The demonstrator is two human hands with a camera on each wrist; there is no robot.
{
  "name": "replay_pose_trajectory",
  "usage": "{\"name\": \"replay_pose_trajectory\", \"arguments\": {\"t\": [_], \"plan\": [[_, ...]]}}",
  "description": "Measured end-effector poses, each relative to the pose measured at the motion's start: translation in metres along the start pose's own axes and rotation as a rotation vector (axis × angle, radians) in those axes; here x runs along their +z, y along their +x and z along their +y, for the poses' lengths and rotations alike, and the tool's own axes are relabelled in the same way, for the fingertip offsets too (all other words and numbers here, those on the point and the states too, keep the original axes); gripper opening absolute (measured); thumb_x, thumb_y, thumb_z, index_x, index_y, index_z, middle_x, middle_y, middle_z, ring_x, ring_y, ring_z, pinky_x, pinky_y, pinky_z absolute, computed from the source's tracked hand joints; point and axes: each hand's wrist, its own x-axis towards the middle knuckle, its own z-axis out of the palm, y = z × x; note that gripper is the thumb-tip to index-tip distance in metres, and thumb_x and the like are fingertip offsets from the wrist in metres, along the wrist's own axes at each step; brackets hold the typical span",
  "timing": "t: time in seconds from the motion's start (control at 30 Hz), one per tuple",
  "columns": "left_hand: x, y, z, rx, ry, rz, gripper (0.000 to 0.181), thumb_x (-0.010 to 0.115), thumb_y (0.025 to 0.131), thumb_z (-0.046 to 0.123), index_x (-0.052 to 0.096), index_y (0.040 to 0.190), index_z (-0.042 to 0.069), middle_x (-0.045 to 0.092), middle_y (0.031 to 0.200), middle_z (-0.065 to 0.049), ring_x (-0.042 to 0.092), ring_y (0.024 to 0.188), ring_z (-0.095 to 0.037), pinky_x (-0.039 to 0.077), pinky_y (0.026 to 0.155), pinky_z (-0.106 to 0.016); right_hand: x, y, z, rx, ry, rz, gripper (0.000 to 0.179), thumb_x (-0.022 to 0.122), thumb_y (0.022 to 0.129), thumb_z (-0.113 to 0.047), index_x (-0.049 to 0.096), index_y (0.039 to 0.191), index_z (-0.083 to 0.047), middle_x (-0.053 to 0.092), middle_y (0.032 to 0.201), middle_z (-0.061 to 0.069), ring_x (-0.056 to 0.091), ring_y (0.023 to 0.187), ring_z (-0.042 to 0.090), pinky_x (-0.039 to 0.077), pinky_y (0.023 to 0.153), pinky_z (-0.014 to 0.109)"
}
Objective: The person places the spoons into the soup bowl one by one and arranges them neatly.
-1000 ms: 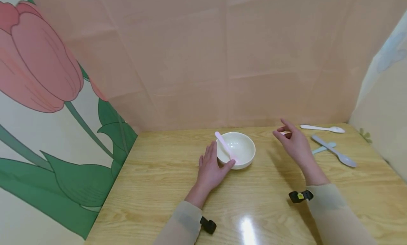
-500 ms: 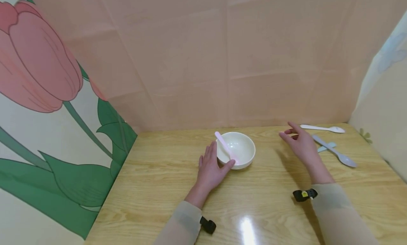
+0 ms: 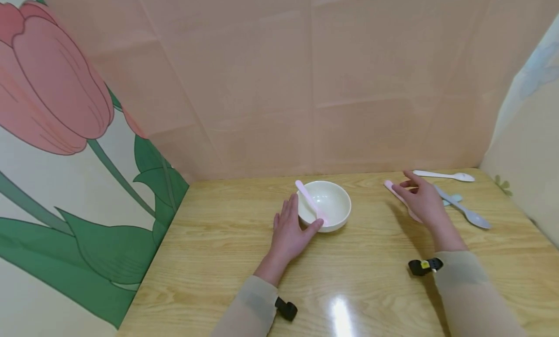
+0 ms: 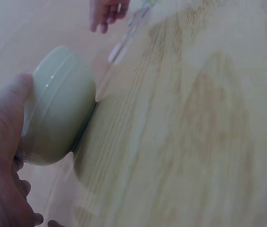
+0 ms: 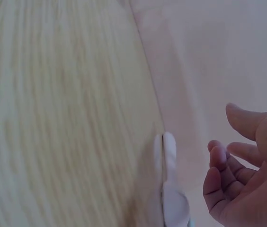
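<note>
A white bowl (image 3: 337, 201) stands upright on the table, with a pink spoon (image 3: 307, 196) leaning inside and its handle jutting over the left rim. My left hand (image 3: 289, 232) holds the bowl from the left, thumb on the near side and fingers along the wall; the left wrist view shows the thumb against its outside. Another pink spoon (image 3: 394, 190) lies to the right of the bowl, partly hidden behind my right hand (image 3: 422, 203). That hand hovers with loosely bent fingers and nothing in them; in the right wrist view a pale spoon (image 5: 175, 208) lies apart from it.
A white spoon (image 3: 443, 175) lies along the back edge at right. Nearer, a grey-blue spoon (image 3: 476, 219) crosses over a mint-green utensil (image 3: 454, 199). A pink-beige backdrop (image 3: 244, 109) rises behind the wooden table (image 3: 218, 259), with patterned panels at both sides.
My right hand has drawn back to the right, uncovering more of the pink spoon there and hiding more of the mint-green utensil. Left hand and bowl stay in place.
</note>
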Motion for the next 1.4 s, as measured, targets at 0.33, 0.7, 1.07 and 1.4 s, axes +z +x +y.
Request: {"name": "replay_pose_trajectory", "arguments": {"t": [0.33,0.7,1.07,1.4], "plan": [[-0.001,0.001,0.001,-0.01,-0.006,-0.004,0.114,0.054,0.1,0.083,0.013,0.178,0.011,0.018,0.184,-0.01,0.015,0.169,-0.034,0.014,0.133,-0.065,-0.003,0.007,0.018,-0.027,-0.064,0.002,0.077,0.064,0.114,-0.037,0.034,0.166,0.011,0.063,0.14,0.035,0.061,0.122,0.05,0.049,0.088,0.042],[-0.004,-0.001,0.003,-0.011,-0.009,-0.007,0.114,0.055,0.1,0.082,0.013,0.178,0.011,0.017,0.184,-0.009,0.014,0.169,-0.035,0.014,0.133,-0.065,-0.003,0.007,0.024,-0.015,-0.106,-0.058,0.075,0.063,0.114,-0.038,0.038,0.162,0.014,0.061,0.141,0.037,0.059,0.124,0.053,0.049,0.099,0.065],[-0.003,-0.001,0.002,-0.01,-0.013,-0.013,0.114,0.055,0.1,0.082,0.012,0.179,0.011,0.017,0.184,-0.01,0.013,0.17,-0.034,0.014,0.133,-0.065,-0.005,0.007,0.028,-0.007,-0.136,-0.115,0.074,0.064,0.114,-0.035,0.038,0.16,0.017,0.061,0.139,0.039,0.059,0.123,0.055,0.046,0.103,0.07],[-0.002,0.0,0.002,-0.015,-0.026,-0.014,0.114,0.057,0.1,0.081,0.014,0.178,0.01,0.019,0.184,-0.012,0.014,0.169,-0.032,0.015,0.133,-0.065,-0.007,0.004,0.029,0.061,-0.143,-0.164,0.078,0.065,0.113,-0.037,0.034,0.163,0.015,0.056,0.146,0.04,0.054,0.13,0.057,0.044,0.106,0.072]]}}
